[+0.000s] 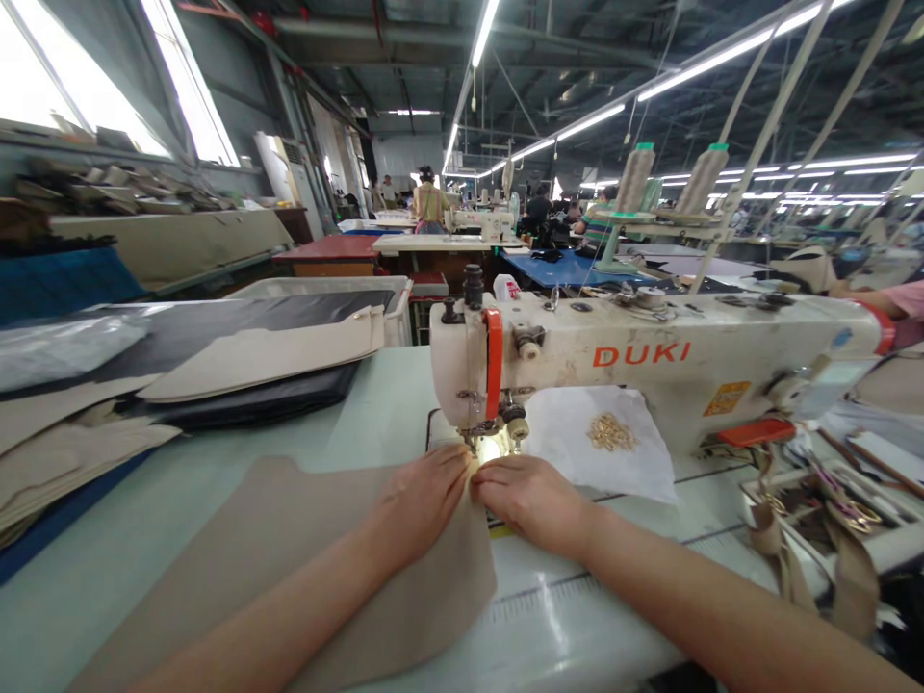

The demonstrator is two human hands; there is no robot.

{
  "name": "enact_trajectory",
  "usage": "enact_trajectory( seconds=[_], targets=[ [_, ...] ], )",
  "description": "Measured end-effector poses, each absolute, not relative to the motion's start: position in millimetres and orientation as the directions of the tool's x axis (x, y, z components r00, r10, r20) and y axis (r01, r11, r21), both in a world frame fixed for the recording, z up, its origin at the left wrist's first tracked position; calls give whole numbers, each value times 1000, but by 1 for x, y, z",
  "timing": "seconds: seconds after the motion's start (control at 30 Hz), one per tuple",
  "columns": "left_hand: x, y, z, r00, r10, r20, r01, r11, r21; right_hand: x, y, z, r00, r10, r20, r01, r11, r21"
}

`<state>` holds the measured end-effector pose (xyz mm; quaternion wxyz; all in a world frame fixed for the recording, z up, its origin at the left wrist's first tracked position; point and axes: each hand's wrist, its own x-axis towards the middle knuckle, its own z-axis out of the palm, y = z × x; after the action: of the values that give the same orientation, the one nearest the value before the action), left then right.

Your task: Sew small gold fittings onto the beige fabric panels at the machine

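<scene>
A large taupe fabric panel (289,539) lies on the pale table, one edge reaching under the needle area of a white sewing machine (563,356). My left hand (425,496) rests on that panel, its fingers bent together at the edge beside the presser foot. Opposite it, my right hand (530,500) has its fingers closed on the panel's right edge, close to the left fingertips. A small lamp (491,449) lights the spot just behind my fingers. The presser foot and the stitching point are mostly hidden by my hands.
Behind the needle, small gold-coloured metal pieces (612,432) lie on a white sheet (555,423). Stacked cut panels (267,356) stand at left. A tray (859,510) with scissors and straps sits at right. Thread cones (635,178) rise behind the machine; a co-worker's arm (895,300) is at far right.
</scene>
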<state>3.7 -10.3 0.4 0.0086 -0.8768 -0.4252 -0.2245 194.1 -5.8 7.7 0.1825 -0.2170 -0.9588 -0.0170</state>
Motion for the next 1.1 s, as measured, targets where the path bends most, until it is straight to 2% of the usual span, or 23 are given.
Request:
enact_trajectory(
  seconds=[0.4,1.1],
  targets=[
    [7,-10,4,559,737,380,747,-647,154,193,-5,11,-856,416,307,442,897,14],
    [8,-3,3,511,753,415,754,-625,204,193,4,4,-833,440,335,440,894,-83]
  ],
)
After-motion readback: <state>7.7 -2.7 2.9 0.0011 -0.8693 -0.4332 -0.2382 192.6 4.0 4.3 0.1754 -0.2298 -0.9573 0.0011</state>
